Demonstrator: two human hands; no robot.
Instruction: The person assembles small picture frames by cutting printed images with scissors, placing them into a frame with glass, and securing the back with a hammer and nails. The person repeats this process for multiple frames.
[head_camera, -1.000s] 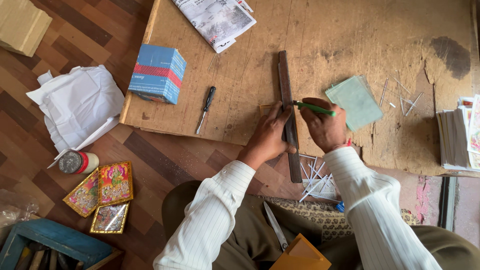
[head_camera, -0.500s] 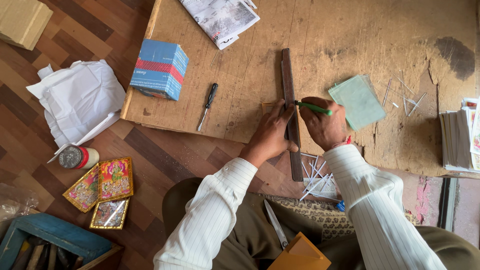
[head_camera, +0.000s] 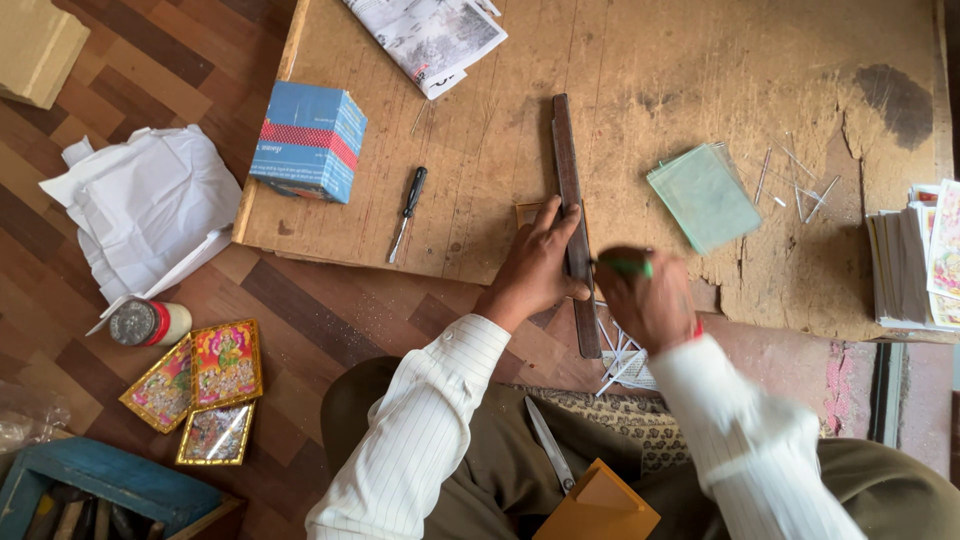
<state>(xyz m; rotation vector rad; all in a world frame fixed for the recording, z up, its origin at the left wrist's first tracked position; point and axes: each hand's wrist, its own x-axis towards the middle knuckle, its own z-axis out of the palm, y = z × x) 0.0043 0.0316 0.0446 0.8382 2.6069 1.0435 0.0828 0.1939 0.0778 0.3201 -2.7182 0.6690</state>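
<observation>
My left hand presses flat on a long dark wooden straightedge that lies lengthwise on the worn wooden board. A small piece of framed picture or glass sits under that hand, mostly hidden. My right hand, blurred by motion, grips a green-handled cutter with its tip against the right edge of the straightedge. A stack of greenish glass sheets lies to the right of the straightedge.
A black-handled screwdriver and a blue box rest on the board's left part. Thin glass strips lie at right, printed pictures beyond. On the floor: white paper, a tape roll, gold-framed pictures. Scissors lie on my lap.
My right hand has drawn the green cutter toward me along the straightedge and is blurred in motion. My left hand stays pressed on the straightedge.
</observation>
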